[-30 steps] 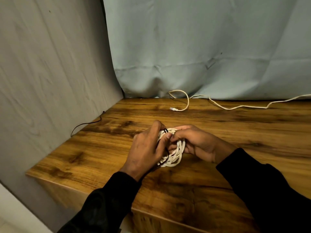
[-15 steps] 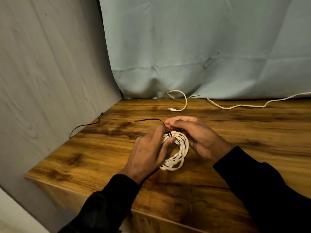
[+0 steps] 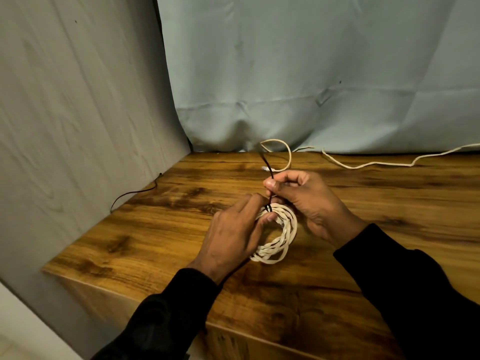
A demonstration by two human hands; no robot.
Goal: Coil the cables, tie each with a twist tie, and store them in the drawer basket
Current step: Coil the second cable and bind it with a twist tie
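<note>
Coiled white cable (image 3: 279, 237) on wooden table (image 3: 130, 242), pinned by left hand (image 3: 233, 235); right hand (image 3: 301, 196) pinching black twist tie (image 3: 267, 167) upright. Probably light, springy; best gripped at the wrapped crossing, tie ends kept taut.

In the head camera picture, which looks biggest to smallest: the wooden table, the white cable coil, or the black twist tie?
1. Wooden table, by far the largest.
2. White cable coil.
3. Black twist tie, a thin strand pinched in the right hand.
</note>
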